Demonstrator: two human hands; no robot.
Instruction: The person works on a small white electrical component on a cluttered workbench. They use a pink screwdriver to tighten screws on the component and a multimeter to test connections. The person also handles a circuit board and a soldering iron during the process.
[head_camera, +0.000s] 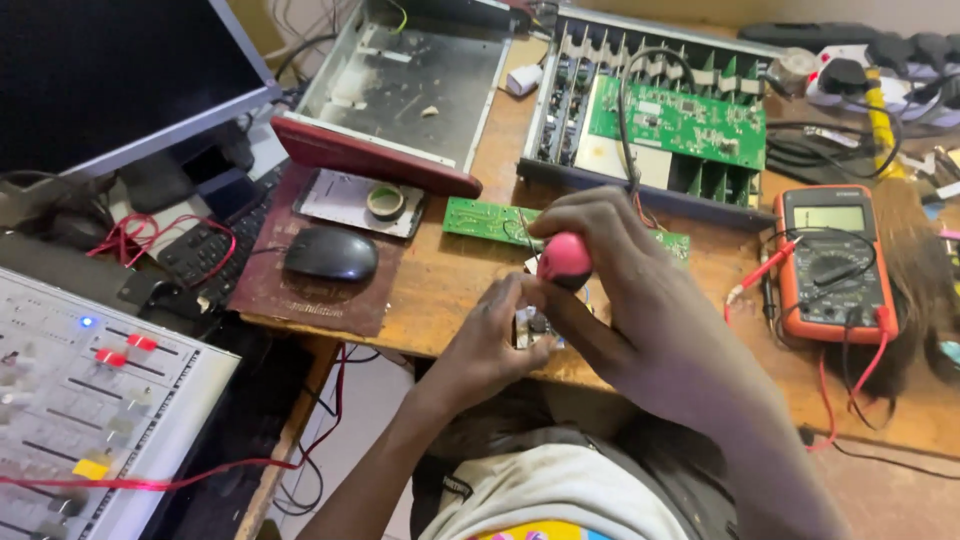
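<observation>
My right hand (640, 290) grips a screwdriver with a pink handle (565, 259), held upright and pointing down at a small electronic part (531, 328). My left hand (495, 340) pinches that small part from the left, at the front edge of the wooden bench (450, 285). A narrow green circuit board (490, 222) lies just behind both hands. Behind that stands an open amplifier chassis (650, 120) with a larger green board and a black cable running down toward my right hand.
An orange multimeter (832, 255) with red leads lies at the right. A black mouse (331, 253) rests on a maroon pad at the left, near a roll of tape (386, 201). An empty metal case (400, 80), a monitor (110, 70) and a mixing console (90, 400) fill the left side.
</observation>
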